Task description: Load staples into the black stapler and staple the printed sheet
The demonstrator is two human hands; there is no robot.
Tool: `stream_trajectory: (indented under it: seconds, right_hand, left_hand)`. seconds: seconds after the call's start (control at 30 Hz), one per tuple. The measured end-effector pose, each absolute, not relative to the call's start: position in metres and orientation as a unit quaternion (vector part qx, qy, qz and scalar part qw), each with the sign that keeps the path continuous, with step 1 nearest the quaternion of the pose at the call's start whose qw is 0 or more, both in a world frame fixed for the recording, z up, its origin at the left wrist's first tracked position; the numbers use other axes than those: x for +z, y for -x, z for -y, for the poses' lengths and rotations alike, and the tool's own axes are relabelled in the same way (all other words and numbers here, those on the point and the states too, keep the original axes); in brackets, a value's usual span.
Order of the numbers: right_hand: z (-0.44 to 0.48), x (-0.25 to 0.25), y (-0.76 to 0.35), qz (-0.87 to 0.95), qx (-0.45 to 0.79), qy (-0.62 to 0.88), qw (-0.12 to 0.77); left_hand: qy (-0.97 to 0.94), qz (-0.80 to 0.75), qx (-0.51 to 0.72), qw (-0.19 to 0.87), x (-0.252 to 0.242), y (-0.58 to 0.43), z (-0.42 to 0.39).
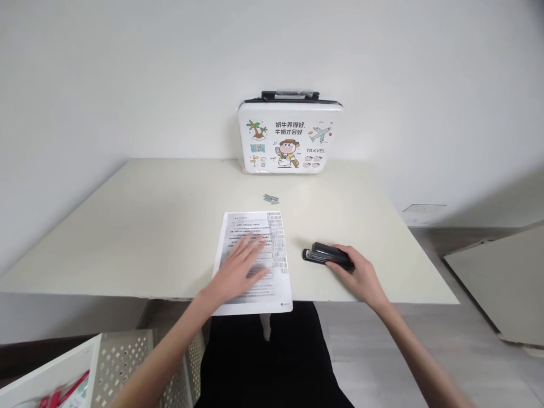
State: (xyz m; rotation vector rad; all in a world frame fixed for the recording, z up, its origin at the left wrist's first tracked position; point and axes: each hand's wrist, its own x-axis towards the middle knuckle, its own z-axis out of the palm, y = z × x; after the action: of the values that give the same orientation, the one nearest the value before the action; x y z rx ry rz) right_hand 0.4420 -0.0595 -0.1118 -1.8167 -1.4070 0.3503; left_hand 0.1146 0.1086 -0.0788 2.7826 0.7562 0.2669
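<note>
Printed paper [250,303] lies on the table with its lower edge past the front edge; whether it is one sheet or several I cannot tell. My left hand [238,269] rests flat on its print, fingers stretched out. To the right of the paper, a black stapler [329,253] lies on its side or low on the tabletop, its front end pointing left. My right hand [359,275] is closed around the stapler's rear end. Several strips of silver staples [271,199] sit just beyond the paper's top edge.
A white case [289,136] with cartoon prints and a black handle stands at the back against the wall. The pale table [127,238] reaches far to the left. Below its front left is a white perforated basket [121,362] with red items inside.
</note>
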Motion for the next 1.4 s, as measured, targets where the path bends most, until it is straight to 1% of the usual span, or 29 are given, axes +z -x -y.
stream_trajectory:
  seconds: [0.13, 0.3, 0.5, 0.9, 1.07, 1.27, 1.4]
  right_hand:
    - [0.061, -0.115, -0.447, 0.523, 0.185, 0.716, 0.424]
    - [0.058, -0.115, -0.445, 0.501, 0.192, 0.722, 0.436]
    - [0.056, -0.115, -0.443, 0.483, 0.187, 0.726, 0.453]
    - [0.058, -0.121, -0.443, 0.457, 0.148, 0.748, 0.459]
    - [0.058, -0.118, -0.442, 0.452, 0.137, 0.752, 0.459]
    - [0.057, -0.118, -0.443, 0.463, 0.147, 0.748, 0.453]
    - [0.059, -0.115, -0.445, 0.465, 0.168, 0.726, 0.478]
  left_hand:
    - [-0.936, -0.330, 0.070, 0.101, -0.075, -0.067, -0.140]
    - [-0.925, -0.366, 0.065, 0.081, -0.085, -0.034, -0.155]
    - [-0.917, -0.385, 0.095, 0.053, -0.093, -0.035, -0.152]
    - [-0.907, -0.393, 0.132, 0.079, -0.088, -0.041, -0.146]
    - [-0.909, -0.391, 0.121, 0.084, -0.089, -0.043, -0.146]
    - [-0.895, -0.411, 0.142, 0.099, -0.090, -0.043, -0.146]
    - [-0.890, -0.407, 0.178, 0.105, -0.086, -0.045, -0.141]
